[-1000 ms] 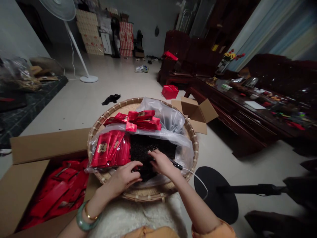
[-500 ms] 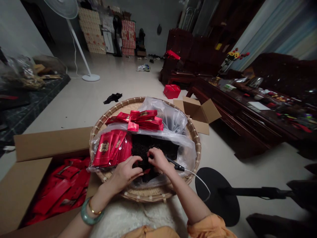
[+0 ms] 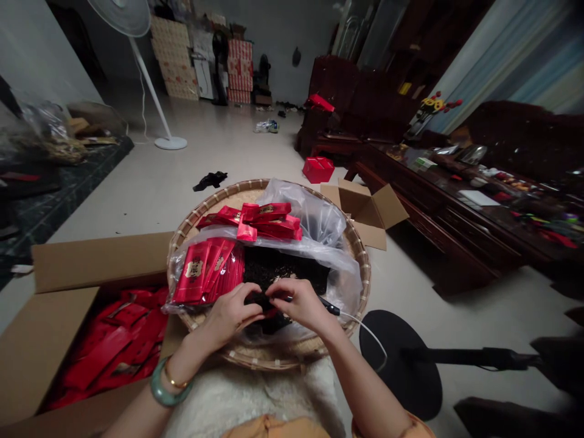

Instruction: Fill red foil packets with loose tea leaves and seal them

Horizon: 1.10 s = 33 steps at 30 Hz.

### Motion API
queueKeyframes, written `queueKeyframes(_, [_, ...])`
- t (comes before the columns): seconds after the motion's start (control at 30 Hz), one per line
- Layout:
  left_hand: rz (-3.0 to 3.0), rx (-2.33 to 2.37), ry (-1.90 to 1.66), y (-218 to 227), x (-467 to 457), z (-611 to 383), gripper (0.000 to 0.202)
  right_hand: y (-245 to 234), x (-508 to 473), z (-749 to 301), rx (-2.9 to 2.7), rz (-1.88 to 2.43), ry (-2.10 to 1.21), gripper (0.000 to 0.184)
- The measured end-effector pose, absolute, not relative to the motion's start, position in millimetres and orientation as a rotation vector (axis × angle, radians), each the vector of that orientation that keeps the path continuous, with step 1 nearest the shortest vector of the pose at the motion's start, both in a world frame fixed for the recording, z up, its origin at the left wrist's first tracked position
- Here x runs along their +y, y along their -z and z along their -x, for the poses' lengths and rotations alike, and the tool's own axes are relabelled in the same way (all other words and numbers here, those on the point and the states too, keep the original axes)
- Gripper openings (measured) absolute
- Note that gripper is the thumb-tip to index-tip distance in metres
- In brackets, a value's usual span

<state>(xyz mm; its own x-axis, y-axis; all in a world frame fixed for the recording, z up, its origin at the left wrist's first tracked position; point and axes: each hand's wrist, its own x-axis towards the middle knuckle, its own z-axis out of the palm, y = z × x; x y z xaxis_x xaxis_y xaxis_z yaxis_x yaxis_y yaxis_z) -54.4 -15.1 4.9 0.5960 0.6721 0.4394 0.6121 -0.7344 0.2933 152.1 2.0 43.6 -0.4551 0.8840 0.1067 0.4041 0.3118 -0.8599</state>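
A round bamboo tray (image 3: 274,359) sits on the floor (image 3: 137,207) beside an open cardboard carton (image 3: 91,261), and a clear plastic bag (image 3: 314,213) lines the tray. Over the dark loose tea (image 3: 287,267), the left hand (image 3: 230,316) and right hand (image 3: 298,304) pinch narrowly, fingertips meeting on a small dark clump (image 3: 260,299) beside a sliver of red sachet (image 3: 272,312). Its long axis is hidden. Staying low over the bag should contain spills. A black corded tool (image 3: 329,306) points rightward from beneath the right hand.
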Motion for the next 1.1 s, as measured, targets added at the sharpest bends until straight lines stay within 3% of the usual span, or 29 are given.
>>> queueKeyframes(0.2, [-2.714, 1.083, -0.824, -6.2, -15.5, 54.4, 0.021, -32.4, 13.2, -161.6, -1.82, 1.271, -0.826, 0.021])
queueKeyframes(0.33, [-2.736, 1.079, -0.821, -6.4, -15.2, 53.4, 0.021, -40.0, 6.0, -159.9, -2.069, 1.203, -0.921, 0.032])
queueKeyframes(0.53, [-2.768, 1.071, -0.762, -6.0, -14.5, 53.0, 0.022, -37.0, -3.5, -155.1, -2.104, 1.29, -1.009, 0.014])
queueKeyframes(0.77, [-2.705, 0.993, -0.751, -3.8, -14.9, 51.4, 0.02, -36.4, 1.7, -165.3, -1.874, 1.298, -0.747, 0.022])
queueKeyframes(0.87, [-2.615, 1.012, -0.751, -0.4, -16.3, 51.6, 0.018, -39.6, -2.0, -166.5, -2.095, 1.217, -0.724, 0.027])
queueKeyframes(1.1, [-2.408, 1.097, -0.851, 4.6, -17.6, 53.2, 0.041, -29.7, -13.6, -157.6, -2.381, 1.169, -0.78, 0.009])
